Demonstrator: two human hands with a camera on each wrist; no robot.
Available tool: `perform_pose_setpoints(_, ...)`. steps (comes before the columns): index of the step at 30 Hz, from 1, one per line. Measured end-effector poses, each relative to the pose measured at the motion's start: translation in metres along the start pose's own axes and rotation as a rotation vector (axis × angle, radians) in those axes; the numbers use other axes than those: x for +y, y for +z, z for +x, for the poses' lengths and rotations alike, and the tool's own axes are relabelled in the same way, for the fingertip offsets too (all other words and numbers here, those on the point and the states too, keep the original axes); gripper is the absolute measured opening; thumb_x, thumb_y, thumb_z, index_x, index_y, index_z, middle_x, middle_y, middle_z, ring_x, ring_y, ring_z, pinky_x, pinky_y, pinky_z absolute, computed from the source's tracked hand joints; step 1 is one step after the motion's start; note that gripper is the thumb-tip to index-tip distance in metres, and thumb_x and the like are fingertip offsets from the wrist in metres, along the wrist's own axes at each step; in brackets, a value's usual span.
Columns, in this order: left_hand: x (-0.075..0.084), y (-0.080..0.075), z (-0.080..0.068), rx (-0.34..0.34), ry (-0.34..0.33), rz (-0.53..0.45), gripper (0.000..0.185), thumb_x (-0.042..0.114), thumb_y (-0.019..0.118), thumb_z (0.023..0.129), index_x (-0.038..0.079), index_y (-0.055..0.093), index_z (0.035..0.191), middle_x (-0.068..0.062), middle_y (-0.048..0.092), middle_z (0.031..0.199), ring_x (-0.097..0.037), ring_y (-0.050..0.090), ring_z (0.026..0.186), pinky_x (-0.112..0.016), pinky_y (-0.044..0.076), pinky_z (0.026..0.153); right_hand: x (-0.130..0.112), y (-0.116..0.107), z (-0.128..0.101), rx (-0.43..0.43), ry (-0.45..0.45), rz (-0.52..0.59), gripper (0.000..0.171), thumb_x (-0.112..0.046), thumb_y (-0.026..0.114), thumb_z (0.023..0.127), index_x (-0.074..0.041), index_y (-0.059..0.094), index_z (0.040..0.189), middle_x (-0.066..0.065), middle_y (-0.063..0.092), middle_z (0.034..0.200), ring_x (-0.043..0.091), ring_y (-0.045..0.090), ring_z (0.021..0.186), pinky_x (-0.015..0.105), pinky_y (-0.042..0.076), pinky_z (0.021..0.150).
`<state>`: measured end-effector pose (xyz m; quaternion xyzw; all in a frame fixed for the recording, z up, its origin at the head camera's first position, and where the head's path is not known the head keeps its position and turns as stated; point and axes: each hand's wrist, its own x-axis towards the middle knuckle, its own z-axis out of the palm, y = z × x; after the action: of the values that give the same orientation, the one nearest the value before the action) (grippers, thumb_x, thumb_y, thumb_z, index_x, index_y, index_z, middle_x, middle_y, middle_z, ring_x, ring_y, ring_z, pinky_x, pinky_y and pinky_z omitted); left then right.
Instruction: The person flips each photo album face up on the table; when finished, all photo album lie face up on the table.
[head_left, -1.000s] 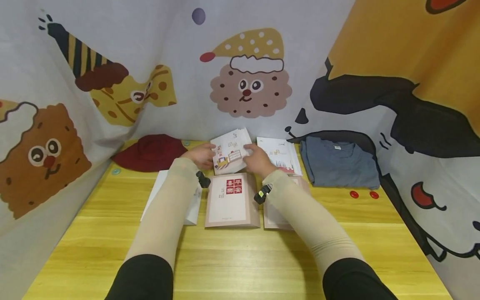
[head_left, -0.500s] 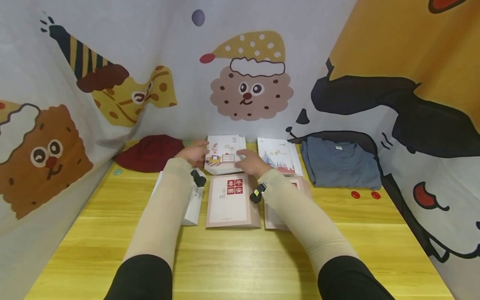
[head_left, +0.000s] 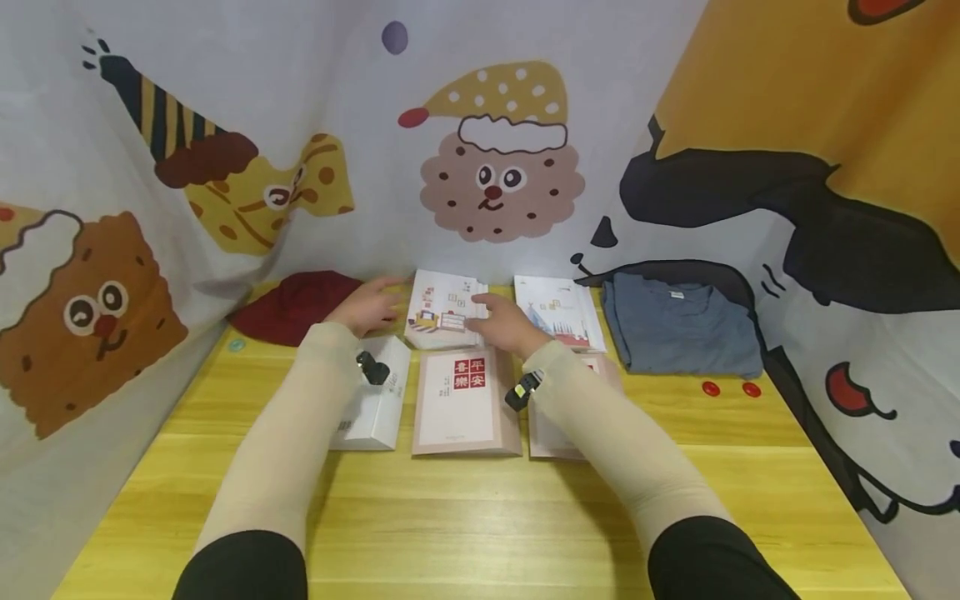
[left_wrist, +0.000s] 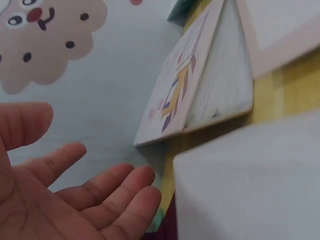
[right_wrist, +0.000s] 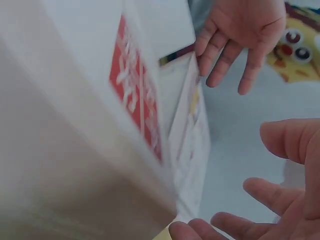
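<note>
A white book (head_left: 442, 310) with a yellow cartoon vehicle on its cover lies at the back middle of the table. My left hand (head_left: 366, 307) is off its left side, fingers spread, with the dark red hat just behind. In the left wrist view that hand (left_wrist: 85, 200) holds nothing, and a gap separates it from the book (left_wrist: 172, 90). At the book's right edge is my right hand (head_left: 510, 325), its fingertips overlapping the cover. The right wrist view shows its fingers (right_wrist: 270, 195) loosely spread, gripping nothing.
In front stand a white book (head_left: 378, 404), a pink-bordered book (head_left: 456, 404) with red characters, and another pink book (head_left: 551, 425). Another white book (head_left: 555, 308) lies back right, beside a folded grey-blue shirt (head_left: 678, 325). The dark red hat (head_left: 292, 304) sits back left; red discs (head_left: 711, 388) lie right.
The book with the vehicle cover, earlier held tilted between both hands, now lies level, slightly further left. My left hand has let go and moved left; the right hand's fingers have loosened.
</note>
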<state>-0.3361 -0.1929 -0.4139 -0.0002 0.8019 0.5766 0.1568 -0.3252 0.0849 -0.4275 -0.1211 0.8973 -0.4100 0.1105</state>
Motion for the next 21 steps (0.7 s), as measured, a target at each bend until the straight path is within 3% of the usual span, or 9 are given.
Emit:
perform_pose_setpoints(3,0.0,-0.008,-0.019,0.027,0.0,0.056,0.058,0.022,0.046,0.111,0.016,0.031,0.167,-0.022,0.04,0.162,-0.039,0.051,0.139,-0.055,0.042,0.119,-0.003,0.001,-0.011,-0.003,-0.028,0.025,0.065,-0.036,0.068,0.102,-0.014,0.047,0.159,0.014,0.044,0.164,0.038,0.046,0.147,0.055,0.038,0.121)
perform_pose_setpoints(6,-0.003,-0.017,-0.039,0.034,0.007,0.105,0.06,0.029,0.047,0.112,0.02,0.029,0.168,-0.018,0.033,0.169,-0.04,0.043,0.149,-0.056,0.039,0.121,-0.007,0.005,-0.023,-0.011,-0.056,0.051,0.065,-0.036,0.069,0.101,-0.014,0.047,0.159,0.016,0.046,0.162,0.04,0.052,0.142,0.054,0.044,0.117)
perform_pose_setpoints(15,-0.023,-0.036,-0.088,0.054,0.036,0.138,0.065,0.032,0.047,0.112,0.014,0.022,0.169,-0.022,0.031,0.169,-0.044,0.04,0.15,-0.06,0.036,0.122,-0.027,0.03,-0.056,-0.082,-0.148,0.15,0.065,-0.031,0.072,0.099,-0.014,0.049,0.158,0.013,0.05,0.16,0.04,0.057,0.136,0.049,0.055,0.105)
perform_pose_setpoints(21,-0.042,-0.044,-0.111,0.062,0.03,0.175,0.065,0.033,0.043,0.113,0.006,0.02,0.169,-0.031,0.032,0.165,-0.05,0.037,0.149,-0.066,0.033,0.121,-0.041,0.052,-0.076,-0.176,-0.159,0.148,0.07,-0.034,0.073,0.1,-0.016,0.044,0.161,0.014,0.045,0.163,0.04,0.056,0.138,0.047,0.054,0.106)
